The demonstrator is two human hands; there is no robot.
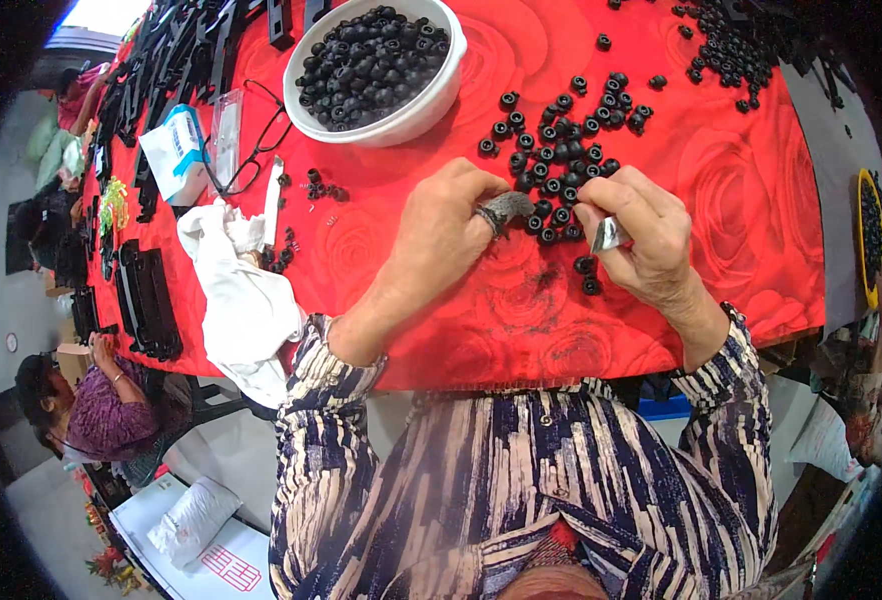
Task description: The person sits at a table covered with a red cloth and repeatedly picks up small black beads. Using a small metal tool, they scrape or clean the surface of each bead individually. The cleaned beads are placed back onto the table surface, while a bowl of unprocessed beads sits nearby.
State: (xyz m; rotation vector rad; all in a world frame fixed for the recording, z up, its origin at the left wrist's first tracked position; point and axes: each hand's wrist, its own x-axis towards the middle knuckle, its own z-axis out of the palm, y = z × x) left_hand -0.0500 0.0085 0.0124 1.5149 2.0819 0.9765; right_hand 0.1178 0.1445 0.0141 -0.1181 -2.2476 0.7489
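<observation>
Small round black plastic parts with ring-like holes (551, 185) lie in a loose cluster on the red tablecloth. My left hand (441, 225) is at the cluster's left edge, its fingers curled together and one wrapped in a dark grey covering. The fingertips are among the parts, and whatever they pinch is hidden. My right hand (646, 230) is closed at the cluster's right side around a silvery metal tool (609, 234); most of the tool is covered by the fingers. Dark crumbs are scattered on the cloth between my hands.
A white bowl (446, 105) full of black parts stands at the far middle. Eyeglasses (269, 150), a white cloth (236, 290) and a blue-white packet (174, 155) lie left. More black parts (731, 45) cover the far right. Another person (111, 410) sits at left.
</observation>
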